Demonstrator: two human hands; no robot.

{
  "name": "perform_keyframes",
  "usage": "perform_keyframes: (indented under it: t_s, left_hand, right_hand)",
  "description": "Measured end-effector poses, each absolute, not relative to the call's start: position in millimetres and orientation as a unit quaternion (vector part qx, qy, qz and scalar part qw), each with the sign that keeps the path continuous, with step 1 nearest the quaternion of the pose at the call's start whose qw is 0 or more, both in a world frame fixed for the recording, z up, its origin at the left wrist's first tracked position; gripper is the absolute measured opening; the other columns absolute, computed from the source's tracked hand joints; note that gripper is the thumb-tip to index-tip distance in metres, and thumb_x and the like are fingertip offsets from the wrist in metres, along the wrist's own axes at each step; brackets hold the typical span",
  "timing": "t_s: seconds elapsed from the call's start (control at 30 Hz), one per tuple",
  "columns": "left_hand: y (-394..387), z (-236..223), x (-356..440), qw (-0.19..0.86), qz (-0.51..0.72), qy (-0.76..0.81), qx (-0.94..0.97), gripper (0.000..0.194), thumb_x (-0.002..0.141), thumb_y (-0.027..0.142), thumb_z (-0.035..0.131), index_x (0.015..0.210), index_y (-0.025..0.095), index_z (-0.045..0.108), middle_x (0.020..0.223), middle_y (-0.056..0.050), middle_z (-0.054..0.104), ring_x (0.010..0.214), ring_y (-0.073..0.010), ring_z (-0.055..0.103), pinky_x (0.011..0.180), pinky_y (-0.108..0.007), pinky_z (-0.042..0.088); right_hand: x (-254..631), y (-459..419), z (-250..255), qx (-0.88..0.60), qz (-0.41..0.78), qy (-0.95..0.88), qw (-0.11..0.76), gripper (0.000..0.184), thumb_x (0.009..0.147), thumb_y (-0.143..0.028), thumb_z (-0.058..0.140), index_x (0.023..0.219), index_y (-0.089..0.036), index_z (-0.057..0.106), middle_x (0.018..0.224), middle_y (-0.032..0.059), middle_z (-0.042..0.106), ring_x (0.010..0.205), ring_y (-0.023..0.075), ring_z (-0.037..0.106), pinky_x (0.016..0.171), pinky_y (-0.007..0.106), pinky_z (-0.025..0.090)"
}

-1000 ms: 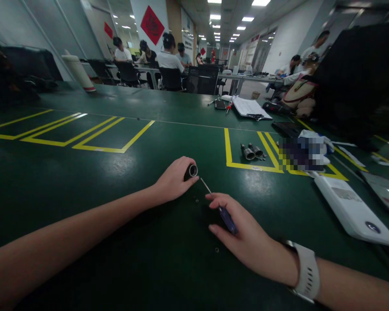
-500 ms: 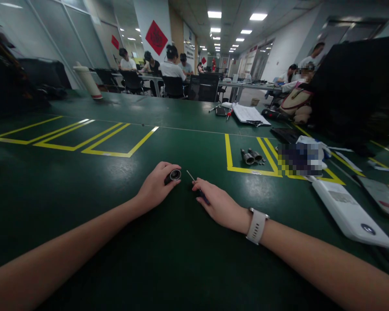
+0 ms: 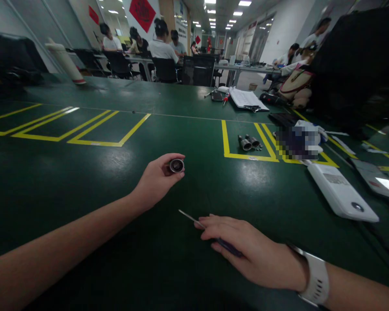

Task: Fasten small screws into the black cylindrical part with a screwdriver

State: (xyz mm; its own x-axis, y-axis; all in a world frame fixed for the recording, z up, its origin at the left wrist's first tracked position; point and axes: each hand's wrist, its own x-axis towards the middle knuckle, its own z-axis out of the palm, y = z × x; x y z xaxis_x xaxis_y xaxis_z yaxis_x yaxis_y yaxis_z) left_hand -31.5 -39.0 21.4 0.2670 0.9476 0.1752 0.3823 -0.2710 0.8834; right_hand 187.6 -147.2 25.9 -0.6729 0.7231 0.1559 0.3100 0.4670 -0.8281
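Well in from the worktop's far edge [image 3: 175,85], our left hand [image 3: 151,183] grasps a metal cylinder [image 3: 176,166]; our right hand [image 3: 262,255] grips a screwdriver [image 3: 229,247], tip apart. We'd best brace the cylinder, aligning tip with opening.

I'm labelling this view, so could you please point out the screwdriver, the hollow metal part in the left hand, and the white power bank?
Screwdriver [image 3: 229,248]: head view, on its dark handle.
Hollow metal part [image 3: 176,165]: head view, at its open end.
White power bank [image 3: 339,190]: head view, on its top face.
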Motion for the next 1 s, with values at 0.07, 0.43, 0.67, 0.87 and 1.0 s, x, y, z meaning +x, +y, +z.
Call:
perform_keyframes:
  t_s: [0.07,0.43,0.67,0.87,1.0]
  left_hand:
    - [-51,29,-21,0.42,0.388,0.474,0.669,0.039,0.073,0.022,0.06,0.111,0.02,0.053,0.097,-0.005,0.065,0.089,-0.0204,0.062,0.078,-0.038,0.053]
    - [-108,41,0,0.431,0.352,0.463,0.691,0.037,0.083,0.028,0.051,0.119,0.025,0.052,0.097,-0.004,0.067,0.094,-0.0211,0.061,0.075,-0.038,0.055]
    - [-106,30,-8,0.472,0.333,0.463,0.672,0.039,0.078,0.022,0.057,0.116,0.025,0.054,0.101,-0.004,0.067,0.097,-0.0226,0.061,0.079,-0.039,0.054]
    - [-106,36,-1,0.571,0.344,0.497,0.555,0.044,0.071,0.021,0.063,0.114,0.021,0.057,0.106,-0.005,0.067,0.102,-0.0227,0.06,0.089,-0.038,0.048]
    - [-106,37,1,0.592,0.352,0.504,0.522,0.045,0.067,0.019,0.066,0.111,0.021,0.059,0.104,-0.005,0.068,0.101,-0.0223,0.06,0.09,-0.036,0.047]
  right_hand:
    - [193,-152,26,-0.377,0.447,-0.743,0.325,0.032,0.084,-0.014,0.049,0.113,-0.026,0.053,0.12,0.0051,0.059,0.114,0.0187,0.052,0.099,0.041,0.041]
    - [200,-141,16,-0.424,0.598,-0.446,0.512,0.025,0.085,-0.033,0.05,0.065,-0.019,0.057,0.047,-0.0048,0.054,0.048,0.0102,0.051,0.096,0.041,0.039]
    - [205,-143,10,-0.459,0.547,-0.519,0.468,0.024,0.086,-0.033,0.049,0.068,-0.02,0.057,0.052,-0.0042,0.056,0.053,0.0113,0.053,0.095,0.041,0.039]
    - [204,-155,25,-0.451,0.391,-0.692,0.405,0.024,0.086,-0.023,0.047,0.064,-0.018,0.056,0.056,-0.0022,0.055,0.058,0.0117,0.054,0.095,0.042,0.039]
    - [205,-162,27,-0.415,0.363,-0.733,0.398,0.018,0.084,-0.018,0.049,0.068,-0.018,0.056,0.06,-0.0027,0.055,0.057,0.0106,0.053,0.098,0.044,0.036]
